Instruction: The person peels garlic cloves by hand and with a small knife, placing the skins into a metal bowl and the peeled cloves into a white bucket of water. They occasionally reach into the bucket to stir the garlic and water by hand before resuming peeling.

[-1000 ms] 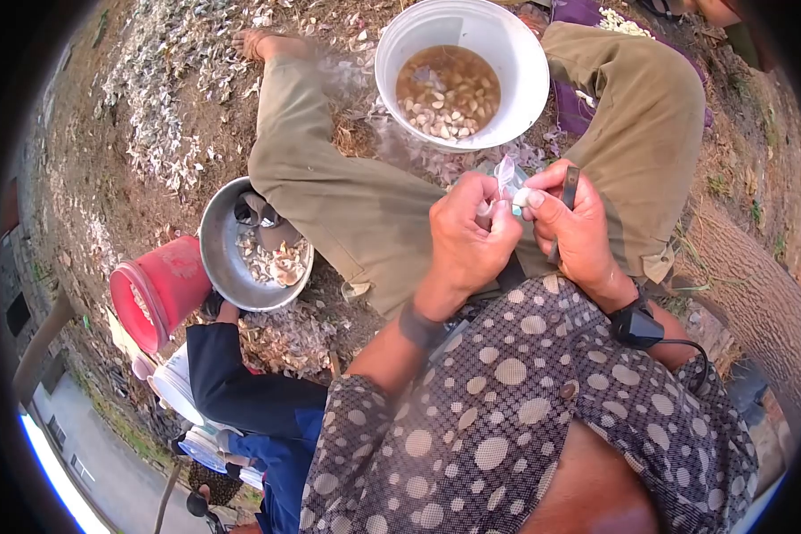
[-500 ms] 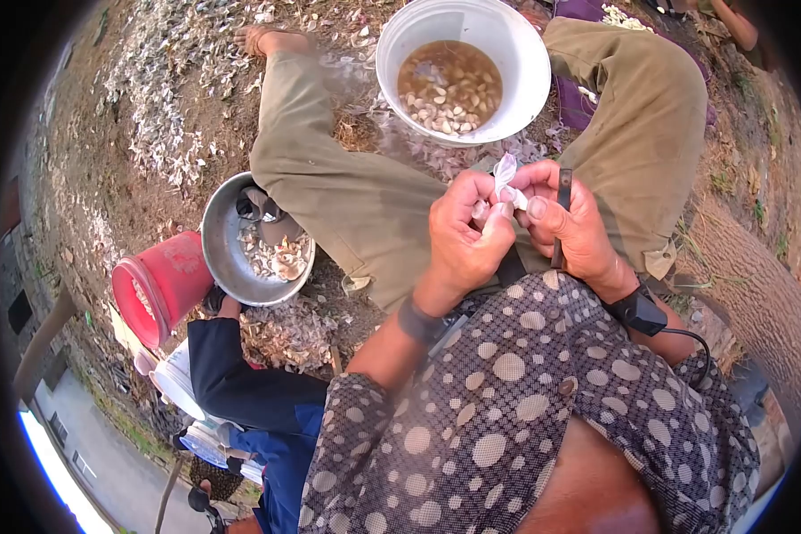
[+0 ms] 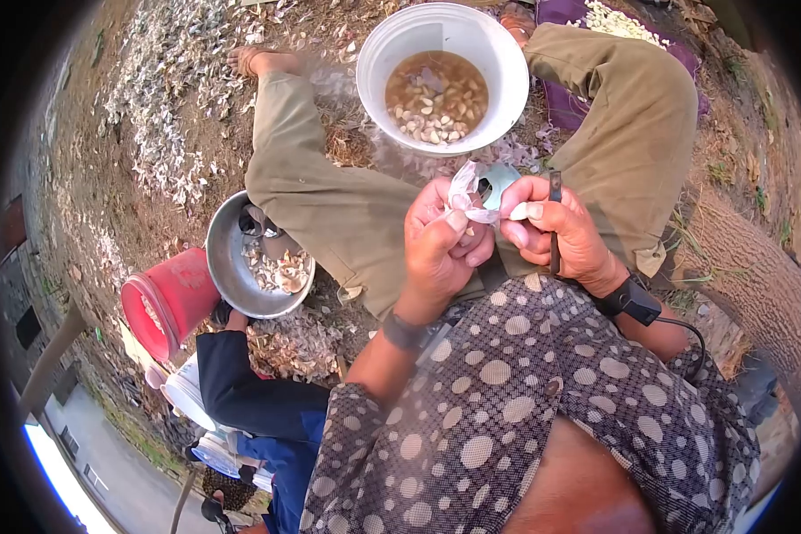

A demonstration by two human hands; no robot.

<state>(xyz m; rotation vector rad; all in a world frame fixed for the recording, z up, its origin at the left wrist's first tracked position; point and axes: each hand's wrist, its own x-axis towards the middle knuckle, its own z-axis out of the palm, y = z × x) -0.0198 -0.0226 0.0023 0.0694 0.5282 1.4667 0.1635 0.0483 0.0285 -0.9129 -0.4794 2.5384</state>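
Note:
My left hand (image 3: 440, 236) is closed on a piece of thin, papery garlic skin (image 3: 463, 189), loose at its upper end. Close beside it, my right hand (image 3: 565, 231) pinches a white garlic clove (image 3: 519, 212) between thumb and forefinger. A narrow dark tool (image 3: 554, 218), perhaps a small knife, lies upright across that hand's fingers. Behind the fingertips shows a pale bluish thing (image 3: 502, 181) that I cannot make out. Just beyond the hands, a white bucket (image 3: 513, 80) holds brownish water with several cloves (image 3: 433, 125) in it.
A metal pot (image 3: 222, 267) with garlic pieces stands left, beside a red bucket (image 3: 187, 289). Another person's dark-trousered leg (image 3: 249, 374) is at lower left. White cloves lie on a purple cloth (image 3: 561, 102) at upper right. Garlic skins (image 3: 169, 133) litter the ground; a log (image 3: 748, 267) lies right.
My hands have moved apart slightly. The clove is now in my right fingers, and the skin has come away in my left. The view has shifted a little.

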